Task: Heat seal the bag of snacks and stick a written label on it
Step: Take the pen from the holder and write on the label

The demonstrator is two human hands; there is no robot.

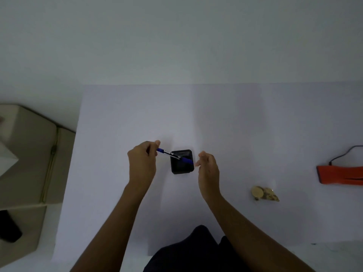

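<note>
A: Now, item one: left hand (pixel 142 163)?
B: Closed around one end of a blue pen (pixel 174 157), held above the worktop (pixel 245 118). Pen slanting down to the right, far end over a black square holder (pixel 182 163).

A: Item two: right hand (pixel 208 169)?
B: Loosely open, fingers half curled, gripping nothing. Poised just right of the holder, fingertips near the pen's blue end; touching or not, cannot tell.

A: Item three: bag of snacks (pixel 265 193)?
B: Small, clear, pale round pieces inside. Lying flat on the worktop, right of the right forearm, well apart from the holder. Sealed or not, cannot tell.

A: Item four: heat sealer (pixel 339 175)?
B: Orange, long, cut off by the right edge of view. Black cord (pixel 345 153) curling up from its rear end. Beyond the bag, further right.

A: Edges?
B: Far edge of the worktop meeting a plain pale wall. Left edge running on a slant from upper middle down to lower left. Beige furniture (pixel 29 158) standing just beyond that left edge, with a dark object (pixel 8 228) low on it.

A: Open room?
B: Broad bare surface behind the holder up to the far edge. Wide bare strip left of the left forearm. Free gap between holder and bag. Near side taken up by both forearms and dark clothing (pixel 196 252).
</note>
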